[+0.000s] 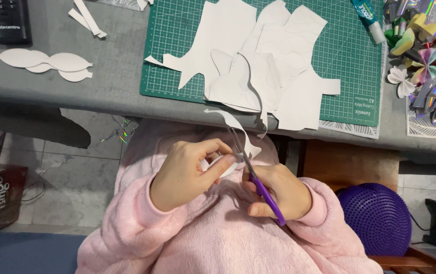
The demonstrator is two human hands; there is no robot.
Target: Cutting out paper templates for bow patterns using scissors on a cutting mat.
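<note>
My left hand (187, 170) pinches a small rounded piece of white paper (221, 163) in front of my pink fleece top. My right hand (281, 193) grips purple-handled scissors (258, 185), whose blades point up into the paper. A curling white offcut strip (240, 129) hangs from the cut and rises toward the table edge. Above, a green cutting mat (350, 50) carries several white paper sheets (258, 61) with shapes cut out of them.
Finished white leaf-shaped cutouts (45, 63) lie at the left of the grey table (111, 76), beside a black remote (7, 20). A glue tube (369, 19) and shiny folded paper bows (426, 56) sit at the right. A purple studded ball (377, 218) rests below right.
</note>
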